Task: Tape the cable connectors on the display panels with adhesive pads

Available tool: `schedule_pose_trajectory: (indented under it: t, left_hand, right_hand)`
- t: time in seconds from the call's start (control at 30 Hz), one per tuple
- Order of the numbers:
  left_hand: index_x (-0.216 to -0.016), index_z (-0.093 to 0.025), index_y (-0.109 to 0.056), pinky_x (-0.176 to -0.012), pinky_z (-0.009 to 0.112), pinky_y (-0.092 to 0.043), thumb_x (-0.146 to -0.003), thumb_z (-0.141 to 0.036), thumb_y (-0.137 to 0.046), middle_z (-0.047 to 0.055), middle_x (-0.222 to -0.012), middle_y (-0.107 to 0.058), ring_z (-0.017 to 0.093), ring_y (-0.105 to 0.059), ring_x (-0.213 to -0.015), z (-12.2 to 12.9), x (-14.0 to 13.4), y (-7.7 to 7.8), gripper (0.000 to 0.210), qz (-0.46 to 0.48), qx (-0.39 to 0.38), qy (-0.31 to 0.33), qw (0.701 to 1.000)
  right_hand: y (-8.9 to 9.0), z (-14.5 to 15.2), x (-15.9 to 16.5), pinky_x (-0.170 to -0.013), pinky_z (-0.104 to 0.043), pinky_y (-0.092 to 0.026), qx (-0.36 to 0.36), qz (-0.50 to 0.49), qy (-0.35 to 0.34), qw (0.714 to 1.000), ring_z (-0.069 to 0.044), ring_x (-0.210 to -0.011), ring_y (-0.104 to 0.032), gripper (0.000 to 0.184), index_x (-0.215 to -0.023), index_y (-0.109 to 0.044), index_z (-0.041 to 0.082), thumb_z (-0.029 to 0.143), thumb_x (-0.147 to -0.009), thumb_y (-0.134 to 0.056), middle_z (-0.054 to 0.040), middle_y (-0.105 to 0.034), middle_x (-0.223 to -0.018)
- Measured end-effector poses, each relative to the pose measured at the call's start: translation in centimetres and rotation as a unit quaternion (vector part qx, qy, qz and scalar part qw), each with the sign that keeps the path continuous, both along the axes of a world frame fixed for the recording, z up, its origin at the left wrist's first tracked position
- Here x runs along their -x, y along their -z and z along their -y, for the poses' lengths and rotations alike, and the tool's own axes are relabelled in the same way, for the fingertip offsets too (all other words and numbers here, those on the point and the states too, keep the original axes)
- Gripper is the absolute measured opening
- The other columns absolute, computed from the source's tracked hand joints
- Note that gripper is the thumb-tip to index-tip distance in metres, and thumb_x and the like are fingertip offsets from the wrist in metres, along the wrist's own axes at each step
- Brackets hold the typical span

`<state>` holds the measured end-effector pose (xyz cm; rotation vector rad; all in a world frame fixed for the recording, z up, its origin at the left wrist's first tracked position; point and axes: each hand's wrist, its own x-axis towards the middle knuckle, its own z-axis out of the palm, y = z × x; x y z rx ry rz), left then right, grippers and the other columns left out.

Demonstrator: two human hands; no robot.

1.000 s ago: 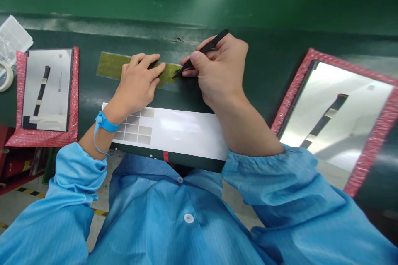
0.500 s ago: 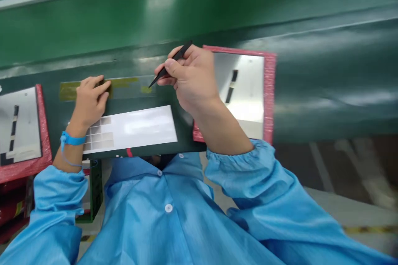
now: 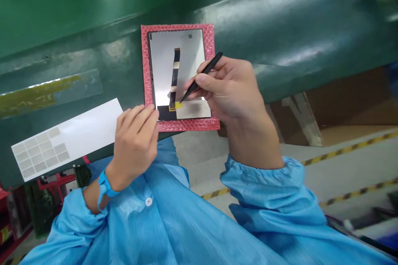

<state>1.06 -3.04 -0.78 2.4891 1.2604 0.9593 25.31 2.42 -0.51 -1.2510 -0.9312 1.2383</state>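
Observation:
My right hand (image 3: 233,87) pinches black pointed tweezers (image 3: 203,75) over a display panel (image 3: 191,56). The tip meets a small yellow tape piece (image 3: 178,105) at the foot of the panel's black flex cable (image 3: 175,76). Beneath the panel lies a pink bubble-wrap sheet (image 3: 186,125). My left hand (image 3: 135,140) rests with its fingers stretched out on the lower left corner of the panel and wrap. A blue band (image 3: 105,186) circles the left wrist.
Left of the panel, a white sheet with several grey labels (image 3: 90,126) lies on the green table mat (image 3: 124,66). Behind it is a clear strip bearing yellow tape (image 3: 37,93). The table's front edge runs just below the bubble wrap.
The view has swung right. My left hand has left the clear strip for the panel's corner. My right hand has carried the tweezers from the strip to the panel, where yellow tape now shows.

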Motion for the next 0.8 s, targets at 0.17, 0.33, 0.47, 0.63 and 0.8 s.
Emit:
schedule_pose_trajectory:
  t: [0.17, 0.33, 0.47, 0.63, 0.8]
  left_hand:
    - [-0.138, -0.013, -0.070, -0.118, 0.052, -0.047, -0.108, -0.020, -0.058, 0.015, -0.141, -0.075, 0.032, -0.067, -0.138, 0.1, -2.4, 1.7, 0.032, -0.056, 0.002, -0.006, 0.998]
    - [-0.138, -0.009, -0.069, -0.115, 0.051, -0.049, -0.104, -0.017, -0.063, 0.018, -0.141, -0.074, 0.035, -0.068, -0.137, -0.1, -2.4, 1.5, 0.035, -0.088, -0.023, 0.008, 0.996]
    - [-0.140, -0.012, -0.069, -0.113, 0.051, -0.052, -0.101, -0.015, -0.064, 0.018, -0.142, -0.074, 0.035, -0.068, -0.138, -0.2, -2.6, 1.1, 0.039, -0.084, -0.020, 0.007, 0.996]
    - [-0.134, -0.007, -0.070, -0.112, 0.050, -0.055, -0.098, -0.012, -0.068, 0.020, -0.137, -0.076, 0.037, -0.070, -0.134, -0.2, -3.0, 0.9, 0.037, -0.102, -0.032, 0.001, 0.994]
    - [-0.135, -0.010, -0.069, -0.111, 0.051, -0.056, -0.099, -0.012, -0.067, 0.018, -0.139, -0.075, 0.036, -0.070, -0.134, -0.2, -3.1, 0.8, 0.036, -0.105, -0.029, -0.001, 0.994]
  right_hand:
    - [1.0, 0.3, 0.4, -0.053, -0.021, -0.062, 0.005, 0.003, 0.011, 1.000, -0.017, -0.065, -0.076, 0.027, -0.088, -0.067, 0.026, 0.031, -0.081, -0.092, -0.0026, -0.079, -0.076]
    - [1.0, 0.4, 0.5, -0.053, -0.024, -0.062, 0.001, -0.003, 0.027, 1.000, -0.018, -0.066, -0.076, 0.020, -0.088, -0.067, 0.025, 0.021, -0.083, -0.086, -0.0013, -0.079, -0.075]
    - [-0.3, 0.6, 1.1, -0.052, -0.028, -0.061, 0.011, 0.007, 0.049, 0.999, -0.021, -0.063, -0.075, 0.018, -0.082, -0.066, 0.025, 0.015, -0.083, -0.082, -0.0020, -0.077, -0.071]
    - [-1.0, 0.8, 1.5, -0.055, -0.039, -0.062, 0.015, 0.055, 0.064, 0.996, -0.028, -0.076, -0.076, 0.020, -0.078, -0.067, 0.031, 0.018, -0.084, -0.082, -0.0022, -0.074, -0.075]
    - [-0.8, 1.0, 1.5, -0.058, -0.040, -0.063, 0.020, 0.068, 0.063, 0.996, -0.029, -0.081, -0.078, 0.018, -0.080, -0.068, 0.031, 0.019, -0.088, -0.078, -0.0032, -0.071, -0.073]
